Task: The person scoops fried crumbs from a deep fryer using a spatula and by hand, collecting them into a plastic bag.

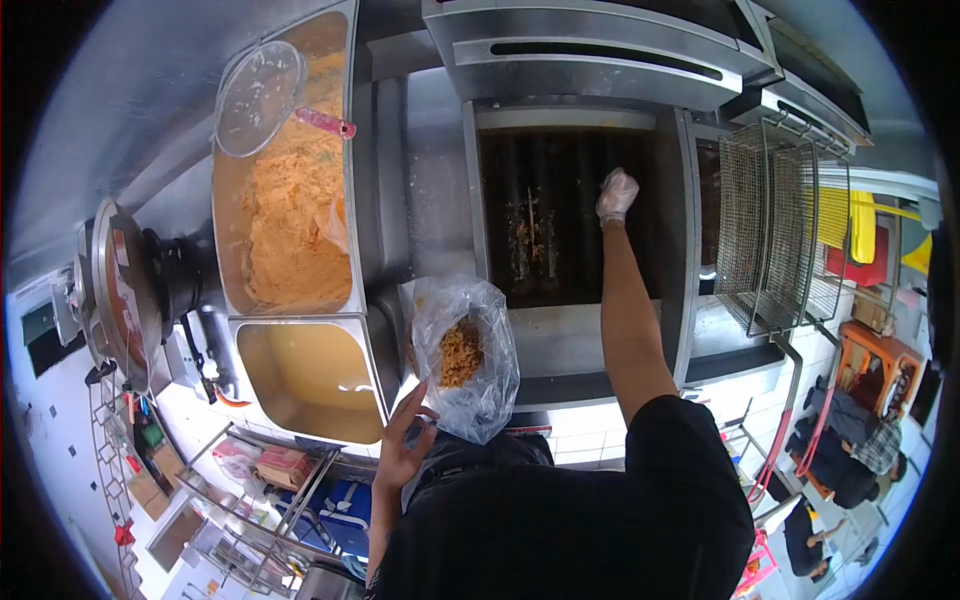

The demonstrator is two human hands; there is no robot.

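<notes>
My right hand [617, 196], in a clear plastic glove, is closed above the dark oil of the fryer [560, 215]; what it holds, if anything, is too small to make out. Pale crumbs lie in the oil to its left. My left hand [408, 432] is bare, its fingers apart at the lower left edge of a clear plastic bag [480, 400]. Inside the open bag are brown fried crumbs [462, 354]. The bag stands at the counter's front edge, between the fryer and the metal trays.
A tray of orange-tinted flour [290, 215] with a round strainer [262, 98] and a pan of yellowish liquid [305, 370] are at left. Wire fry baskets [780, 230] hang at right, their handles sticking out forward. Several people [860, 465] are at far right.
</notes>
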